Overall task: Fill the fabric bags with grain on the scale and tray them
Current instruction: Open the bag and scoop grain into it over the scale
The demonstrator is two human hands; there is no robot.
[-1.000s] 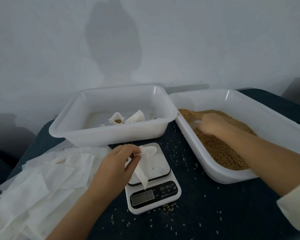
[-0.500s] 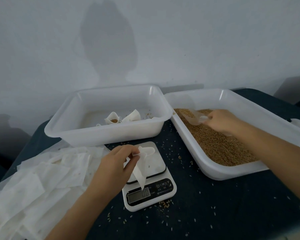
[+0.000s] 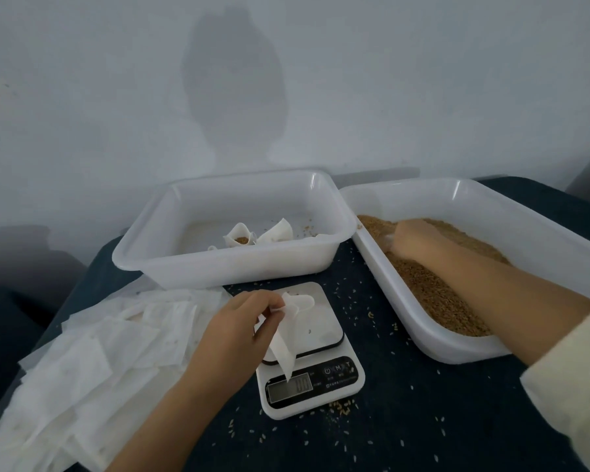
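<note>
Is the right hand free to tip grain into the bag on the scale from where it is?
Probably yes. The left hand pinches the bag open over the scale, and nothing stands between it and the right hand in the grain tray.

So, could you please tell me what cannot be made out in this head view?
- Scale display: digits too blurred, and the fabric bag held by the left hand overhangs it.
- Scoop: buried in grain under the right hand, so its fill is hidden.
- Bags in the left tray: its near wall hides their lower parts.
</note>
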